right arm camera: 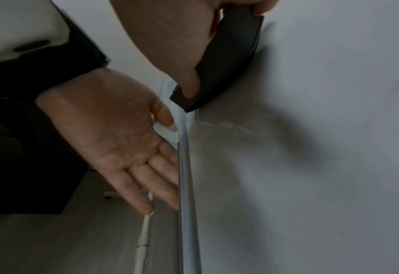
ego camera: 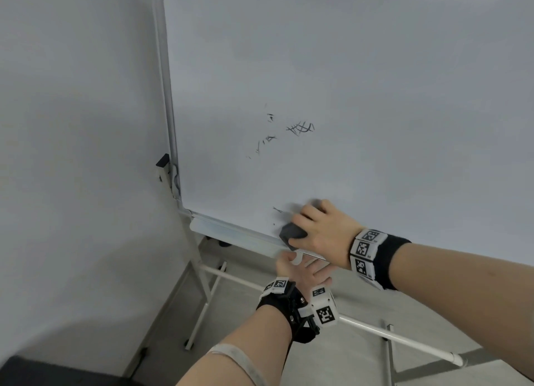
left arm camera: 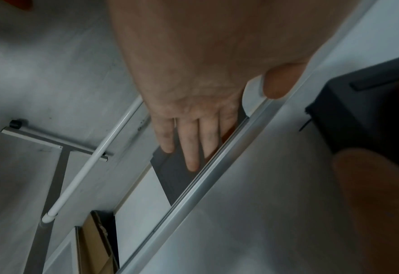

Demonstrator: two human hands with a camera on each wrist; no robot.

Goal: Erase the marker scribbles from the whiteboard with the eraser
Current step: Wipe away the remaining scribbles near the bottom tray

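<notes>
The whiteboard (ego camera: 361,82) stands on a frame in front of me. A black scribble (ego camera: 301,127) and fainter leftover strokes (ego camera: 268,138) sit at its lower middle, with small marks (ego camera: 278,210) near the bottom edge. My right hand (ego camera: 315,229) grips the dark eraser (ego camera: 291,233) and presses it flat on the board just above the bottom frame; the eraser (right arm camera: 226,61) touches the surface. My left hand (ego camera: 303,270) lies palm up under the bottom frame (left arm camera: 208,178). Its straight fingers (left arm camera: 190,148) reach behind the frame, and the thumb (left arm camera: 278,81) rests on the front.
A pale pen tray (ego camera: 231,235) runs along the bottom edge to the left of my hands. The stand's legs and white crossbar (ego camera: 375,330) spread over the grey floor below. A white wall (ego camera: 72,154) is close on the left. Cardboard (left arm camera: 95,246) leans behind the board.
</notes>
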